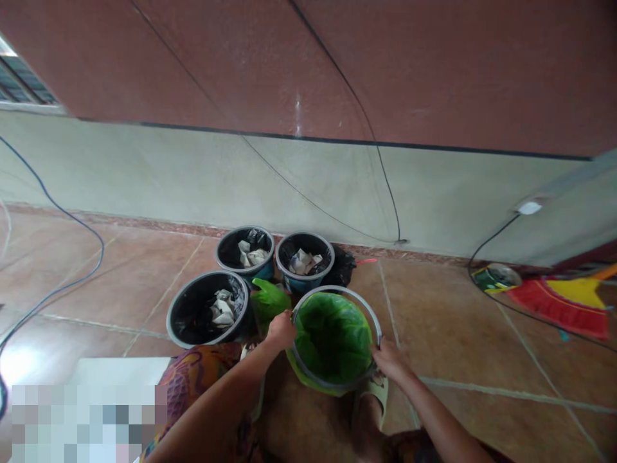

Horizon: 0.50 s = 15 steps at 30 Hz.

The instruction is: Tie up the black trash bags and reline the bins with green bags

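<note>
Green-lined bin [372, 307] was in front of the person, between both hands; couldn't tell if its base touched the floor. Left hand [282, 331] had fingers clenched on the grey ring [337, 289] at the bin's left side. Right hand [388, 360] pinched the same ring at the bin's right, fingertips partly hidden. Green liner [332, 331] lined the inside and showed below the ring too. Risks: uneven push could leave the ring cocked; slack liner could slip inward or tear where pinched. Loose green bag [270, 301], just left of the bin, could snag. Black-lined bin [171, 318], farther left, held crumpled paper [223, 310]; a knock could spill it.
</note>
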### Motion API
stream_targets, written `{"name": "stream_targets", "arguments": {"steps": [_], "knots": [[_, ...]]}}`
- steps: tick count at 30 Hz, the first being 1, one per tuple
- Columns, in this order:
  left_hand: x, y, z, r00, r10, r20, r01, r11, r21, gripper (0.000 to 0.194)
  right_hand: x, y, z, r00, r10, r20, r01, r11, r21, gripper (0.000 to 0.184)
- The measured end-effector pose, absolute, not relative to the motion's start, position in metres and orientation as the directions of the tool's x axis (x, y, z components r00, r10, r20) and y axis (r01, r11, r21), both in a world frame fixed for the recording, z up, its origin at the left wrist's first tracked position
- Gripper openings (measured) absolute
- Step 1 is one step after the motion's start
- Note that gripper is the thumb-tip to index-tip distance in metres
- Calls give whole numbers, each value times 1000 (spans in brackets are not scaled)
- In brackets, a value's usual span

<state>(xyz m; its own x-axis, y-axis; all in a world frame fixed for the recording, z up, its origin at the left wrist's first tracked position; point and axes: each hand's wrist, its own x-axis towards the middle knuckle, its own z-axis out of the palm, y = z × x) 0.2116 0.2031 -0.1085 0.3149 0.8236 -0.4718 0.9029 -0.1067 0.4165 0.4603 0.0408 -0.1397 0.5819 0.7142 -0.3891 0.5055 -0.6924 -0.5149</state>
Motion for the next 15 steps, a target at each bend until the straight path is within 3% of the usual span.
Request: {"name": "stream_targets", "arguments": {"steps": [5, 15], "knots": [[217, 201, -111, 313, 804, -506, 938, -177, 299, 26, 459, 51, -144, 576, 689, -441, 640, -715, -281, 31], [217, 202, -118, 350, 786, -510, 936, -276, 217, 28, 448, 67, -140, 560, 647, -518, 642, -734, -223, 31]]}}
